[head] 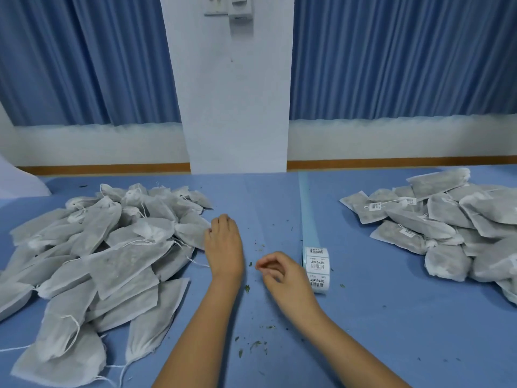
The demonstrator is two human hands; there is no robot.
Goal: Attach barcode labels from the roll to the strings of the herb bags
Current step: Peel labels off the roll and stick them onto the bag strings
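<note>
A large heap of unlabelled white herb bags (pixel 112 247) with loose strings covers the left of the blue table. My left hand (pixel 223 245) lies at the heap's right edge, knuckles up, fingers bent down, thumb beside the nearest bag; I see nothing in it. My right hand (pixel 282 275) hovers near the table's middle with loosely curled fingers, thumb and forefinger close together, nothing visible between them. Just right of it stands the barcode label roll (pixel 317 268), its bare backing strip (pixel 307 208) trailing away across the table. Labelled bags (pixel 436 225) are piled at the right.
Small green herb crumbs (pixel 251 345) are scattered on the blue table cloth (pixel 377 317) between and in front of my arms. A white wall pillar (pixel 237 107) and blue curtains (pixel 391 57) stand behind the table's far edge.
</note>
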